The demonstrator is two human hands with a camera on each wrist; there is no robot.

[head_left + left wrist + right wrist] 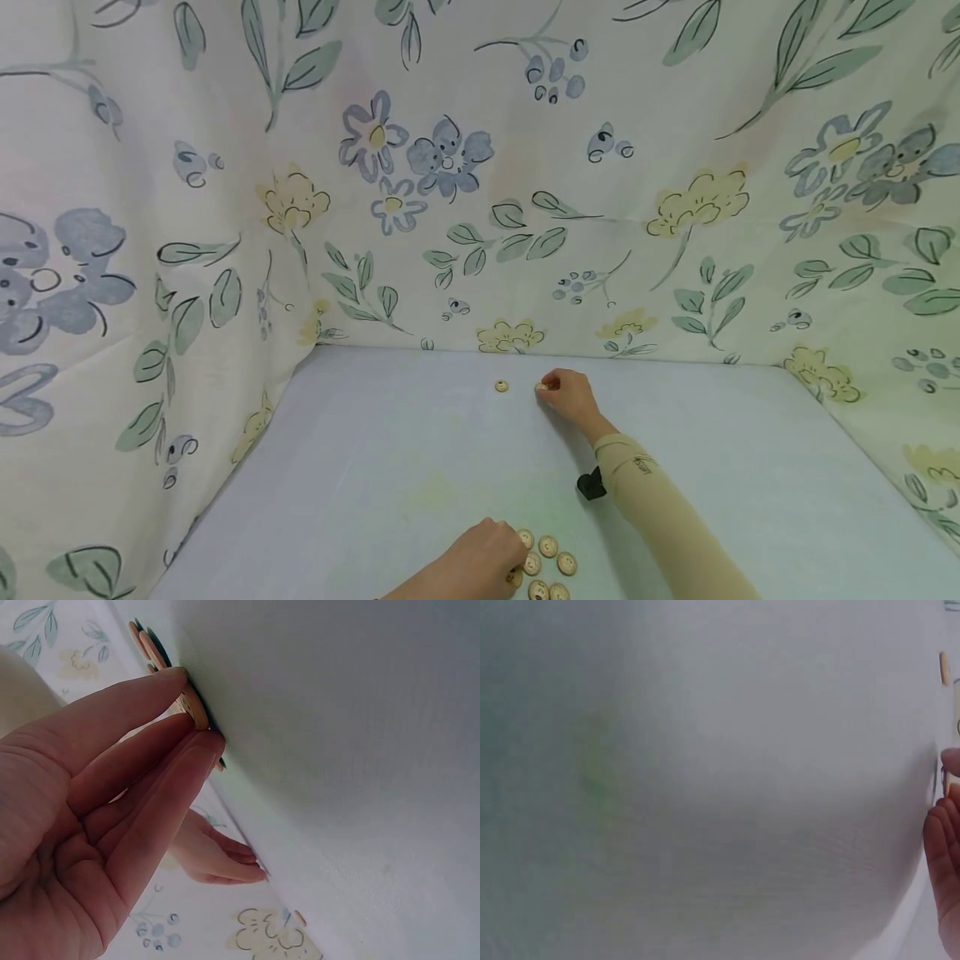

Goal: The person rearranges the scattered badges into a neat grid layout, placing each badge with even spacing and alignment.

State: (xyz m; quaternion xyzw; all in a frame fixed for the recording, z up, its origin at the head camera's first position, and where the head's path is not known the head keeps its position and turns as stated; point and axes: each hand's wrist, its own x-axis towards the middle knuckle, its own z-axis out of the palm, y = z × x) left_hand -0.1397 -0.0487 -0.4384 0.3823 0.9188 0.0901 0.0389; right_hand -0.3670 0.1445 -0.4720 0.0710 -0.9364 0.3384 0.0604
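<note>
My right hand (572, 398) is at the far part of the table, its thumb and fingertips pinching a round wooden button (542, 387) at the table surface. In the right wrist view, only part of this hand (946, 851) shows at the right edge. To its left lies another wooden button (502, 386), apart from the hand. Near the front, my left hand (486, 557) pinches a wooden button (195, 709) between thumb and fingers, tilted against the surface. Several similar buttons (567, 563) lie in a loose cluster beside that hand, some partly hidden by it.
The table has a plain pale cover (360, 467). A floral curtain (465, 275) hangs behind it and along both sides. Below the right sleeve (667, 525) a small black object (592, 484) sticks out.
</note>
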